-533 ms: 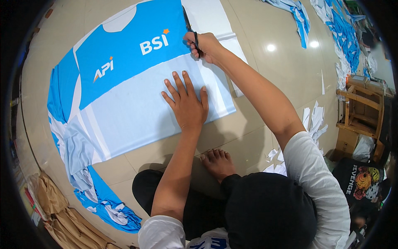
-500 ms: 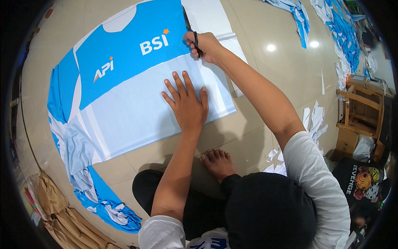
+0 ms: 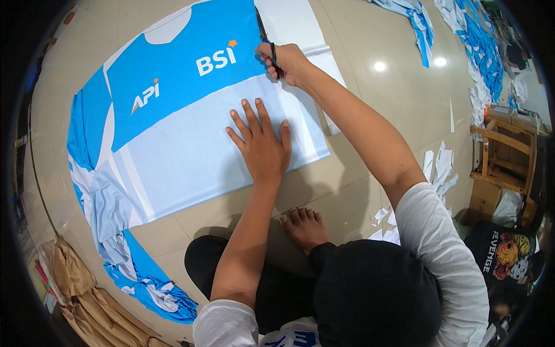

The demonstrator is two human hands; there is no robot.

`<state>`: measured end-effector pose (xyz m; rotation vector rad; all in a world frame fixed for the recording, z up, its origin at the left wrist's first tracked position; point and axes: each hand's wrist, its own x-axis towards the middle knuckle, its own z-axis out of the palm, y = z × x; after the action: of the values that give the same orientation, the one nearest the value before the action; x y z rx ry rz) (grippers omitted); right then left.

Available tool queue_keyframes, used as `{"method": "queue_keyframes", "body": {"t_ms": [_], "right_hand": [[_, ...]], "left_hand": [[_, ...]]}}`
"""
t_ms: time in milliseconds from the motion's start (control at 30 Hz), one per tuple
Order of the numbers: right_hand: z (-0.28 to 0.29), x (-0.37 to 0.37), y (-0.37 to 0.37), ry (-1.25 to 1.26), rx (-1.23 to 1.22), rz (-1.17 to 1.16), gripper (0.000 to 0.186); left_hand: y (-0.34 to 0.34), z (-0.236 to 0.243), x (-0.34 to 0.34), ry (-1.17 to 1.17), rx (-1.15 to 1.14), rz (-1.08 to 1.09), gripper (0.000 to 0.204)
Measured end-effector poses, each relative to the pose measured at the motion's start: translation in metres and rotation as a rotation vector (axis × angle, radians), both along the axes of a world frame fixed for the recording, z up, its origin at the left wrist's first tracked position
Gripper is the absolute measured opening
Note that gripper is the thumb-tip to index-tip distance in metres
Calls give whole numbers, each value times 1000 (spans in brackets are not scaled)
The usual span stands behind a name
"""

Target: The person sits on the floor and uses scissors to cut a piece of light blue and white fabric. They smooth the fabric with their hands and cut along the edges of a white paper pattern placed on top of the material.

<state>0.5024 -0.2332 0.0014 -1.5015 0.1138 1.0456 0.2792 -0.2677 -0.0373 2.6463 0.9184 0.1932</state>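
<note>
Nothing clearly moves: my right fingers (image 3: 264,51) grip black scissors (image 3: 274,56); left fingers (image 3: 250,117) lie spread on blue-white fabric (image 3: 191,150).

Glossy beige tile floor (image 3: 399,107), two light reflections (image 3: 380,66)
Wooden frame (image 3: 502,137) and cardboard box (image 3: 484,196) at the floor's right edge.

1 head-worn fisheye view, down at nearby hands (image 3: 263,151)
</note>
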Motion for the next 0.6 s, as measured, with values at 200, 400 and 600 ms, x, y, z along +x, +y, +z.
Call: {"method": "queue_keyframes", "body": {"t_ms": [200, 400, 600], "right_hand": [[-2, 2, 1, 0, 9, 8, 24], [-9, 5, 3, -6, 6, 8, 23], [-7, 4, 6, -26, -31, 0, 22]], "left_hand": [[0, -1, 0, 1, 14, 0, 78], [-1, -2, 1, 9, 13, -2, 78], [0, 0, 0, 24, 8, -1, 78]]}}
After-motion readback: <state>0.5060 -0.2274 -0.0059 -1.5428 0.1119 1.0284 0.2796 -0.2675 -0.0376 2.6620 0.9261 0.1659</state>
